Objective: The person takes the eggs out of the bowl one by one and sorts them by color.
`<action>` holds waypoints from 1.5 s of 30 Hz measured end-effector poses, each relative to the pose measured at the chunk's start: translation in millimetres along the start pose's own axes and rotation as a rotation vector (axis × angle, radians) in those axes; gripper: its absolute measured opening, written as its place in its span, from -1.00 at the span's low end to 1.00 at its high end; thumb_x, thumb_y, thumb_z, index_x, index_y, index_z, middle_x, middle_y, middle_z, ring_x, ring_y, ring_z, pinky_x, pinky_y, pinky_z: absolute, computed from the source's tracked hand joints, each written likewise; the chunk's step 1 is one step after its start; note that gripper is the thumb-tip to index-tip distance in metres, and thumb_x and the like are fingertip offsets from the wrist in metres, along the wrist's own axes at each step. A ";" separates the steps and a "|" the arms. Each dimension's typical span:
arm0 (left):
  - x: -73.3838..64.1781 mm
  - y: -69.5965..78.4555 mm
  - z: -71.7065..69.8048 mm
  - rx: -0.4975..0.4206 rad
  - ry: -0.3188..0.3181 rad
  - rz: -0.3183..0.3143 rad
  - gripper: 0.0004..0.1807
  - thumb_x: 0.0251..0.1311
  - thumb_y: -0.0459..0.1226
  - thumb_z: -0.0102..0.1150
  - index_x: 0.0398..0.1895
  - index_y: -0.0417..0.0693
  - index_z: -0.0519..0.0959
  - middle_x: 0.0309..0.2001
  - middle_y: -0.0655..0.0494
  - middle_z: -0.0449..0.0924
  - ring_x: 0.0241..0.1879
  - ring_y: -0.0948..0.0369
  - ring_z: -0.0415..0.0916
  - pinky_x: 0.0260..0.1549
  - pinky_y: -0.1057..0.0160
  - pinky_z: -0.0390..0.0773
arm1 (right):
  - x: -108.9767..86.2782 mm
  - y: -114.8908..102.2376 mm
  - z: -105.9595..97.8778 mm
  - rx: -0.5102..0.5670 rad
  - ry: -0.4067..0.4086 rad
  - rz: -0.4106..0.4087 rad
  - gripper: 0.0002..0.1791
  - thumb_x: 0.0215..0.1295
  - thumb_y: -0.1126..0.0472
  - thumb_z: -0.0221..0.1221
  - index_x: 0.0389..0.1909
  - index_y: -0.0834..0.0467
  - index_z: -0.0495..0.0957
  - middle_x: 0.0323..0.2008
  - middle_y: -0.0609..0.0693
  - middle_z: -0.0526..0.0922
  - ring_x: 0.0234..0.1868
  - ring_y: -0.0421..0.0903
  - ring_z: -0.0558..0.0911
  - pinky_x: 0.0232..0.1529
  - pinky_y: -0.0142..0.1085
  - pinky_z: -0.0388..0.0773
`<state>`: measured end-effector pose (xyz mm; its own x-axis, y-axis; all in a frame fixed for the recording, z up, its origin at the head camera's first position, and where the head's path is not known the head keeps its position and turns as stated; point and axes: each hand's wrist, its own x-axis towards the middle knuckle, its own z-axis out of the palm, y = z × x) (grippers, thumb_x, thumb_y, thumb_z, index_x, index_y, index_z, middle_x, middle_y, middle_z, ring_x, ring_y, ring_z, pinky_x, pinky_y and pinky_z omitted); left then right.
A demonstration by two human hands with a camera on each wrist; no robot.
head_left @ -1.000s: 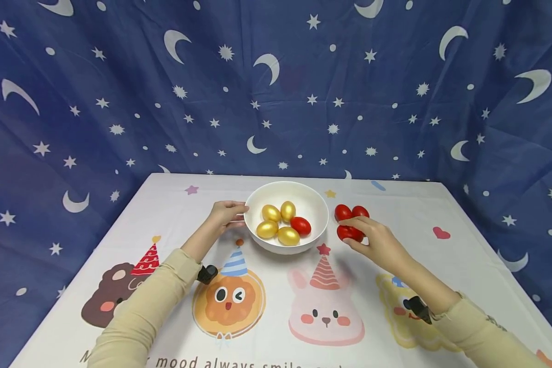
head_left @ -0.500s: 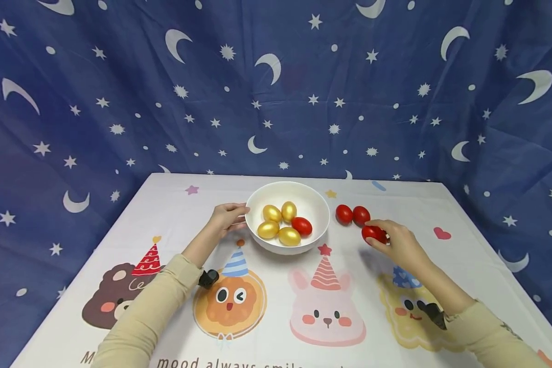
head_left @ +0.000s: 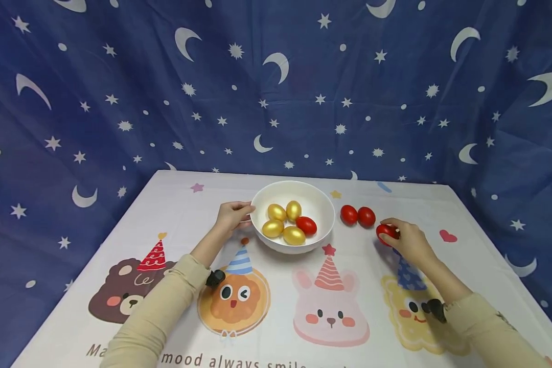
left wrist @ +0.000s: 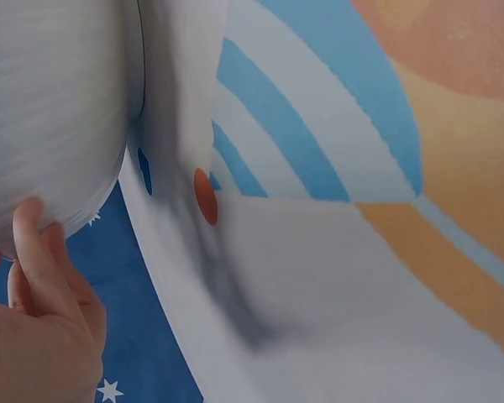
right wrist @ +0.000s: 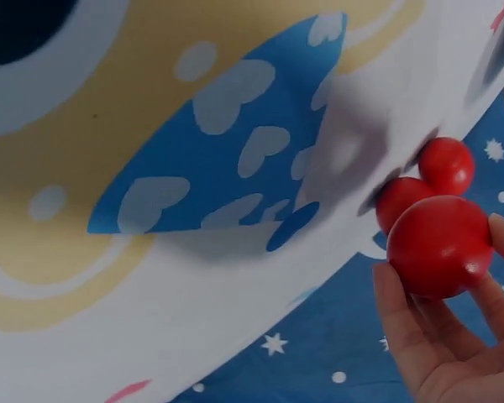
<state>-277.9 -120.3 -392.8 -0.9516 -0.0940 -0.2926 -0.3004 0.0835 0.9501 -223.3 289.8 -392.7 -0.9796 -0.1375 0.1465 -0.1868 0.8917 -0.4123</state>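
Observation:
A white bowl (head_left: 290, 247) stands near the middle of the table, with several gold eggs (head_left: 273, 228) and one red egg (head_left: 306, 225) inside. My left hand (head_left: 232, 214) grips the bowl's left rim; the left wrist view shows its fingers against the bowl's outer wall (left wrist: 55, 101). Right of the bowl, my right hand (head_left: 409, 241) pinches another red egg (right wrist: 439, 245) between thumb and fingertips, close over the cloth. Two more red eggs (head_left: 348, 215) (head_left: 366, 217) lie side by side between the bowl and this hand.
A white cloth (head_left: 253, 352) printed with cartoon animals and party hats covers the table. Behind it hangs a dark blue curtain (head_left: 230, 102) with moons and stars. Each wrist wears a small black camera (head_left: 215, 278).
My right hand has moved right, away from the bowl and the two red eggs, carrying a red egg. My left hand has stayed on the bowl's rim. The head view has shifted slightly.

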 end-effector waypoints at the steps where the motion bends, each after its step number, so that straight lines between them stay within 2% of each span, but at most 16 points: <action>1: 0.2 -0.1 0.5 -0.004 0.001 -0.001 -0.62 0.21 -0.27 0.20 0.10 -0.18 0.54 0.04 -0.08 0.53 -0.44 0.36 0.55 -0.36 0.42 0.72 | 2.4 1.9 0.3 0.002 -0.001 0.009 -0.59 0.20 0.24 0.24 0.01 0.37 0.48 -0.17 0.40 0.60 -0.34 0.13 0.60 -0.27 -0.01 0.72; 7: 1.8 0.4 0.7 -0.019 0.007 -0.001 -0.63 0.21 -0.28 0.19 0.09 -0.17 0.55 0.06 -0.09 0.52 -0.38 0.31 0.56 -0.42 0.48 0.70 | 21.0 9.7 -0.7 -0.004 0.007 0.074 -0.59 0.23 0.23 0.20 0.02 0.41 0.46 -0.14 0.47 0.57 -0.27 0.25 0.60 -0.27 0.02 0.72; 14: 2.0 -0.3 0.1 -0.020 0.010 -0.018 -0.63 0.22 -0.27 0.19 0.09 -0.16 0.55 0.09 -0.09 0.51 -0.41 0.34 0.55 -0.43 0.48 0.70 | 37.8 15.5 2.6 0.028 -0.042 0.174 -0.57 0.26 0.20 0.15 0.03 0.43 0.44 -0.20 0.44 0.57 -0.33 0.17 0.56 -0.26 -0.03 0.71; 22: 1.9 -0.7 0.7 -0.022 0.005 0.001 -0.63 0.21 -0.29 0.19 0.07 -0.22 0.55 0.02 -0.09 0.53 -0.43 0.35 0.56 -0.43 0.46 0.71 | 56.3 21.5 4.2 0.023 -0.070 0.277 -0.55 0.30 0.17 0.10 0.07 0.43 0.41 -0.05 0.48 0.49 -0.13 0.28 0.53 -0.10 0.04 0.66; 29: 2.2 -1.3 3.5 -0.023 -0.017 0.008 -0.62 0.22 -0.28 0.18 0.09 -0.22 0.54 0.11 -0.16 0.51 -0.44 0.36 0.57 -0.41 0.45 0.71 | 66.2 27.6 6.5 -0.004 -0.113 0.334 -0.52 0.32 0.14 0.07 0.09 0.43 0.38 0.09 0.50 0.39 0.01 0.35 0.45 0.00 0.12 0.57; 35: 2.3 -1.0 3.3 -0.015 -0.006 -0.009 -0.62 0.21 -0.28 0.19 0.08 -0.21 0.54 0.11 -0.14 0.51 -0.39 0.33 0.58 -0.41 0.46 0.71 | 73.0 30.2 11.5 0.003 -0.121 0.372 -0.51 0.33 0.11 0.05 0.08 0.43 0.39 0.12 0.50 0.37 0.10 0.38 0.39 0.08 0.13 0.53; 39: 1.9 0.2 1.3 -0.007 -0.006 -0.011 -0.62 0.21 -0.26 0.20 0.09 -0.20 0.54 0.12 -0.13 0.51 -0.40 0.34 0.58 -0.41 0.47 0.71 | 76.8 27.2 9.5 -0.001 -0.125 0.381 -0.52 0.34 0.10 0.05 0.06 0.42 0.41 0.12 0.49 0.38 0.10 0.38 0.40 0.05 0.11 0.53; 41: 1.7 0.6 0.6 -0.004 -0.007 -0.010 -0.61 0.21 -0.25 0.20 0.09 -0.20 0.54 0.12 -0.13 0.51 -0.40 0.34 0.58 -0.40 0.47 0.71 | 77.9 26.0 8.6 -0.003 -0.131 0.384 -0.53 0.34 0.10 0.03 0.06 0.42 0.42 0.10 0.49 0.40 0.03 0.34 0.45 -0.04 0.04 0.58; 45: 1.0 1.0 -0.2 -0.005 -0.001 -0.020 -0.61 0.21 -0.25 0.21 0.09 -0.18 0.54 0.12 -0.13 0.52 -0.41 0.34 0.58 -0.40 0.45 0.71 | 79.9 24.6 8.7 0.016 -0.151 0.396 -0.53 0.37 0.10 0.00 0.08 0.42 0.41 0.03 0.46 0.43 -0.27 0.14 0.55 -0.36 -0.25 0.65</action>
<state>-279.2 -120.6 -392.2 -0.9455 -0.0943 -0.3116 -0.3190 0.0766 0.9447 -306.8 297.0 -398.9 -0.9755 0.1518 -0.1590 0.2063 0.8817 -0.4243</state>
